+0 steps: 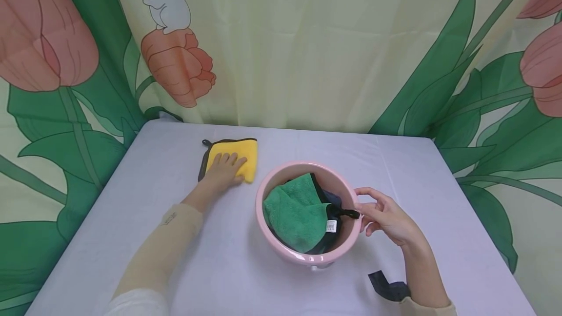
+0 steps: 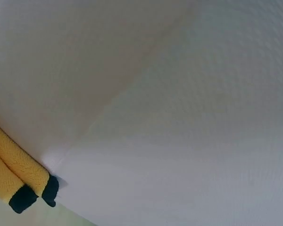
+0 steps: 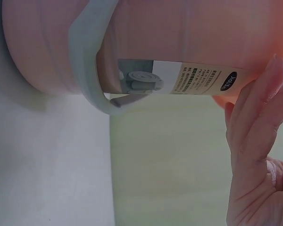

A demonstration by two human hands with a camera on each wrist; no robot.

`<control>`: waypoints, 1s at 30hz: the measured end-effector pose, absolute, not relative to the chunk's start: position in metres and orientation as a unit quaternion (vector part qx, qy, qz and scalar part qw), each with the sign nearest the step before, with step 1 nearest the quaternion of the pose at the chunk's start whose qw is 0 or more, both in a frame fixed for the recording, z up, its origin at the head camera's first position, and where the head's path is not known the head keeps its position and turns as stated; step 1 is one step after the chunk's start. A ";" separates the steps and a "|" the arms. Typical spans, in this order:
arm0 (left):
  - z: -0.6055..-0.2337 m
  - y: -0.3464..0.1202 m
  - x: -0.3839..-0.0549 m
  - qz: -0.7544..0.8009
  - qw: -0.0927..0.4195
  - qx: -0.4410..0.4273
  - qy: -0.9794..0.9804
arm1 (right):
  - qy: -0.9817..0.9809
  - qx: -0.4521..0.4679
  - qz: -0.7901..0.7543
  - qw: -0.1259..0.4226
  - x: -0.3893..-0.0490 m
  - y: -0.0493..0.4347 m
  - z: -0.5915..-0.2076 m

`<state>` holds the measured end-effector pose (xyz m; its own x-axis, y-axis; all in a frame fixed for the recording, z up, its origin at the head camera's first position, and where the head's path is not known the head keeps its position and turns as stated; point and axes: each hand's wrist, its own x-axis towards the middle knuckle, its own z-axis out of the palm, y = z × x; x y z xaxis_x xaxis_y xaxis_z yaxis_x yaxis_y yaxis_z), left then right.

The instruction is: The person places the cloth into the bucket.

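My left hand (image 1: 224,172) rests with fingers spread on a folded yellow cloth (image 1: 248,152) with black edging and a small loop. The left wrist view catches the folded edges of this yellow cloth (image 2: 26,165) at its lower left. My right hand (image 1: 386,216) touches the right side of a pink bucket (image 1: 262,208) at its rim. Its fingers (image 3: 254,108) lie extended against the outer wall in the right wrist view. Inside the bucket sits a crumpled green cloth (image 1: 296,213) with dark edging, a white tag (image 1: 331,226) and a black loop (image 1: 350,214) reaching the rim.
A white cloth covers the table (image 1: 219,257). Behind it hangs a printed curtain (image 1: 298,62). The bucket has a pale handle (image 3: 85,52) and a printed label (image 3: 179,77). A dark strap (image 1: 391,290) sticks out beside the right sleeve.
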<state>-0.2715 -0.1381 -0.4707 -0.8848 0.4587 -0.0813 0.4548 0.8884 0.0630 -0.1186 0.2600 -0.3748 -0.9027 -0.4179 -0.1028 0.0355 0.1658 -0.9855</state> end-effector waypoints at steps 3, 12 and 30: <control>-0.473 -0.136 -0.272 0.019 0.031 0.234 0.972 | 0.744 -0.127 -0.631 0.178 -0.118 0.260 -0.375; -0.483 -0.129 -0.272 -0.005 -0.040 0.233 0.972 | 0.755 -0.115 -0.622 0.176 -0.118 0.260 -0.374; -0.478 -0.122 -0.271 -0.047 -0.069 0.233 0.969 | 0.757 -0.113 -0.620 0.173 -0.118 0.259 -0.372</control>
